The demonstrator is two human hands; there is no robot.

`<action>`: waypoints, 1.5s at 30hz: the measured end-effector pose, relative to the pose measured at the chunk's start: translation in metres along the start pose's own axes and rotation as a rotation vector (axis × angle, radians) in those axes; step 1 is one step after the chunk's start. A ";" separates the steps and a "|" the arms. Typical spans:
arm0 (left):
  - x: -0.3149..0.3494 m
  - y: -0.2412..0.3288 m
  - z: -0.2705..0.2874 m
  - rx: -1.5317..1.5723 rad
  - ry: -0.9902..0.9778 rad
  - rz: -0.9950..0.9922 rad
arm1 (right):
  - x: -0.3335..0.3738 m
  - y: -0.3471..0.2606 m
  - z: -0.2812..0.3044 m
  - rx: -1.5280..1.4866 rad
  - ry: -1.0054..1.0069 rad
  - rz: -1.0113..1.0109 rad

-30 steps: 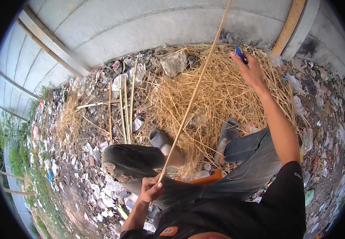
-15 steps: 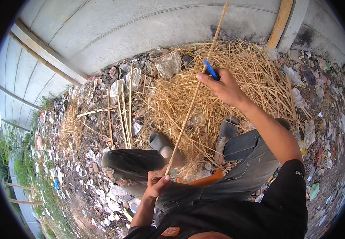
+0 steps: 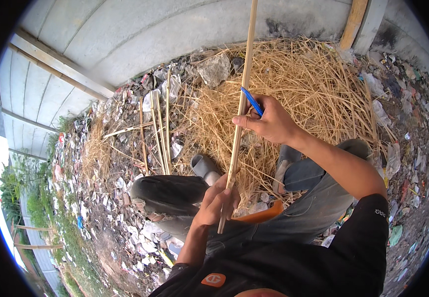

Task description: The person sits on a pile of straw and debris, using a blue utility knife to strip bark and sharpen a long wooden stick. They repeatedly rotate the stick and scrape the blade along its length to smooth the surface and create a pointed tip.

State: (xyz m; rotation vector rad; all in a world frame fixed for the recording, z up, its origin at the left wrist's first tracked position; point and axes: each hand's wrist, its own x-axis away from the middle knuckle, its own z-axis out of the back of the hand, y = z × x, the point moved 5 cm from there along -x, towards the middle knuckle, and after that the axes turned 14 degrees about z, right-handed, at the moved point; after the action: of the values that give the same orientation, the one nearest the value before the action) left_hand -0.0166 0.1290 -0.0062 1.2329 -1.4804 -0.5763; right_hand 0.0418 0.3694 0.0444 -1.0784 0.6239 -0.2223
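Observation:
A long, pale bamboo strip [image 3: 246, 59] runs slanting upward from above my lap toward the wall. My left hand [image 3: 218, 202] is wrapped round it near its lower end, which sticks out below the fingers. Higher up, my right hand [image 3: 270, 121] grips a blue cutter [image 3: 252, 101] with its thumb laid against the strip. The cutter's tip touches or nearly touches the strip's edge; its blade cannot be made out. Beneath both hands spreads a heap of bamboo shavings [image 3: 308, 89].
Several bamboo strips [image 3: 167, 131] lie on the littered ground to the left. A grey rock [image 3: 213, 70] rests by the concrete wall [image 3: 140, 34]. My bent legs and grey shoes [image 3: 204, 166] frame the heap's near side. Something orange [image 3: 260, 213] shows below my legs.
My left hand has moved up and right, and its grip sits higher above the strip's lower end. The strip stands steeper, showing a broader face. My right hand has shifted slightly left and down.

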 end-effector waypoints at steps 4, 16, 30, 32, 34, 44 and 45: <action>-0.019 -0.004 0.001 0.064 0.062 -0.113 | 0.000 -0.006 -0.005 0.118 -0.060 0.038; -0.037 0.028 0.021 0.014 0.269 -0.091 | 0.034 -0.024 -0.042 0.553 -0.362 0.234; -0.024 0.012 0.026 0.017 0.270 -0.053 | -0.025 0.043 -0.022 0.843 -0.203 0.312; -0.008 -0.009 0.022 -0.046 0.259 -0.025 | -0.047 0.064 0.036 0.851 -0.021 0.020; 0.018 -0.025 0.011 -0.076 0.131 0.103 | -0.055 0.093 0.116 0.975 0.089 -0.109; 0.114 -0.094 0.062 -0.072 0.066 0.233 | -0.003 0.117 0.269 1.051 0.604 -0.525; 0.137 -0.107 0.075 -0.115 0.084 0.229 | 0.006 0.126 0.290 1.040 0.623 -0.552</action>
State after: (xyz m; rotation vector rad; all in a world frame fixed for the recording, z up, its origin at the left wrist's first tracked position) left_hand -0.0293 -0.0509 -0.0639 0.9714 -1.4719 -0.4439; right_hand 0.1976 0.6435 0.0256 -0.1124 0.6147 -1.2474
